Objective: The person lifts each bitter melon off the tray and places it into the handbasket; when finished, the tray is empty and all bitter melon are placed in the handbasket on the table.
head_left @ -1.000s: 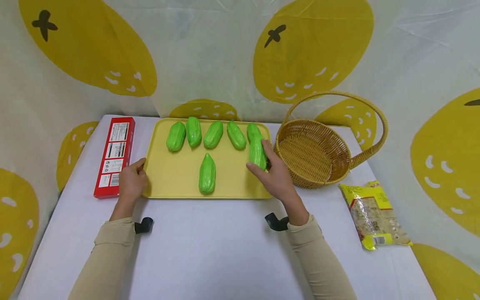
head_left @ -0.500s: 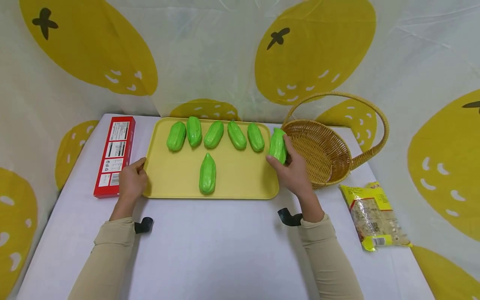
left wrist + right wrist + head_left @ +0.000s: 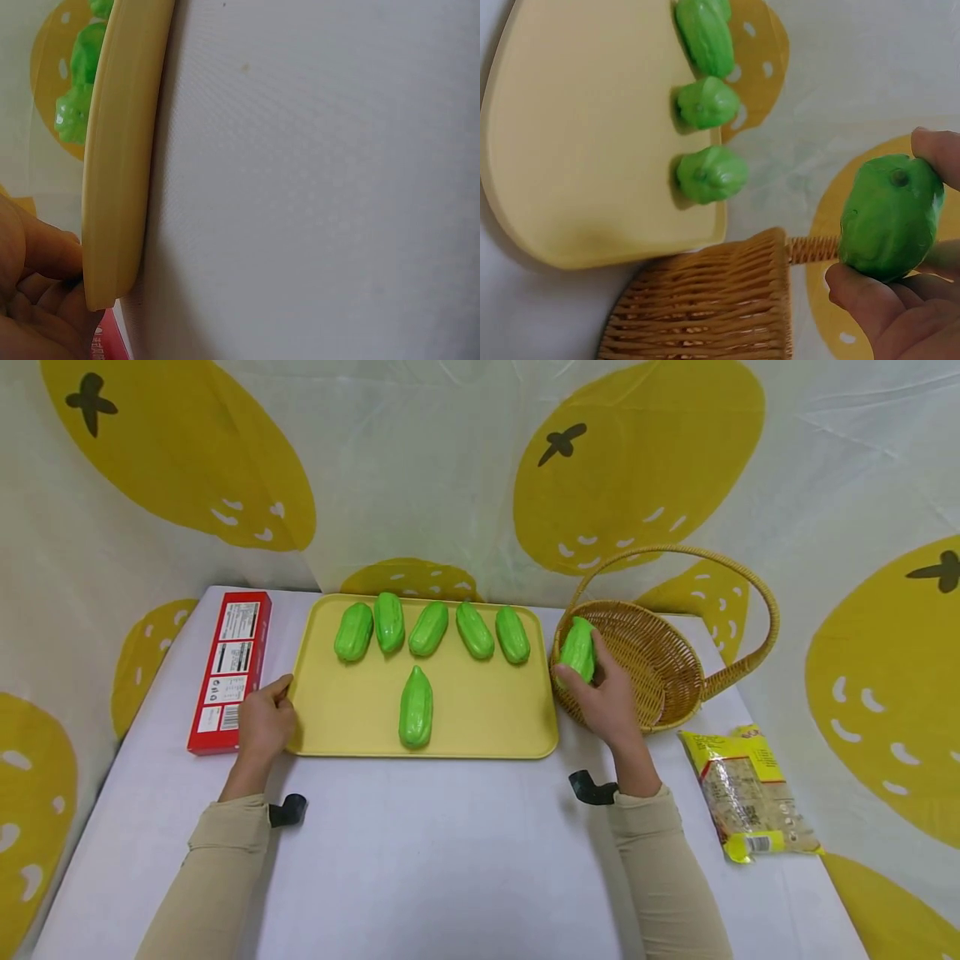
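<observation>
My right hand (image 3: 609, 697) grips a glossy green ribbed oblong fruit (image 3: 577, 649), thumb on one side and fingers on the other. In the head view it overlaps the left part of the wicker basket (image 3: 678, 717); the right wrist view has the fruit (image 3: 889, 214) above the basket's rim (image 3: 780, 244). My left hand (image 3: 264, 720) pinches the left edge of the yellow tray (image 3: 480, 739), as the left wrist view also shows at the tray corner (image 3: 112, 262). Several like fruits stand in a row along the tray's far side, and one fruit (image 3: 416, 708) lies nearer its front edge.
A red box (image 3: 230, 672) lies left of the tray. The basket's tall handle (image 3: 757, 581) arches over it on the right. A yellow plastic packet (image 3: 750, 793) lies at the table's right side. A fruit-printed cloth (image 3: 420, 468) hangs behind the white table (image 3: 420, 860).
My right hand has lifted the green fruit from the tray's right side and carried it rightward to the basket. My left hand stays at the tray edge.
</observation>
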Available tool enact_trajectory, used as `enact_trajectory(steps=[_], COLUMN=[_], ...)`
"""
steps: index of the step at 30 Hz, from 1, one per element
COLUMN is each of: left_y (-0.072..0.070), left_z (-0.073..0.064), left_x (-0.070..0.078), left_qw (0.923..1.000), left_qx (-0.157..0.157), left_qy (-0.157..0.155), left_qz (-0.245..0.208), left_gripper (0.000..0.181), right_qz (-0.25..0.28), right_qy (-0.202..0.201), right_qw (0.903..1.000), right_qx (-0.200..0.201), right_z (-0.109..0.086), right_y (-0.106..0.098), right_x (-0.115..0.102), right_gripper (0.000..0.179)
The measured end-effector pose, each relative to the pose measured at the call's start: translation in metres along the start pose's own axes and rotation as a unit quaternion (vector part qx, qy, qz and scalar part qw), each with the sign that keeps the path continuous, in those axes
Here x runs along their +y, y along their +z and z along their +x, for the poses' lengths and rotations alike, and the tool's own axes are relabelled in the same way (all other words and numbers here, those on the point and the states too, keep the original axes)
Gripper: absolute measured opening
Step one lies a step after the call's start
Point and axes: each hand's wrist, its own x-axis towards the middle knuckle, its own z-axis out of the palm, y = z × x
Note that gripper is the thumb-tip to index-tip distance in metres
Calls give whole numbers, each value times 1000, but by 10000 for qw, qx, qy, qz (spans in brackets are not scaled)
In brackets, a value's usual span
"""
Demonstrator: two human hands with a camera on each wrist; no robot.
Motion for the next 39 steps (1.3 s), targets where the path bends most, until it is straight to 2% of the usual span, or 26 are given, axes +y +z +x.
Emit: enact_trajectory(steps=[6, 19, 27, 39], left_y=[0, 0, 0, 1], left_z=[0, 2, 3, 2], left_x=[0, -1, -1, -3], left_qw=[10000, 10000, 9997, 9994], left_qx=[58, -40, -139, -177], left_qy=[65, -23, -169, -285], left_qz=[-2, -40, -48, -54], left_gripper=[47, 47, 47, 47], right_qz=[-20, -49, -321, -97], right_qy=[220, 636, 998, 1336], right_qw=[9997, 9979, 9943, 9898], right_qx=[45, 89, -172, -486], right_z=[5, 23, 33, 55], right_y=[-4, -8, -10, -11], right_x=[9, 34, 40, 55], right_gripper=[86, 89, 91, 90])
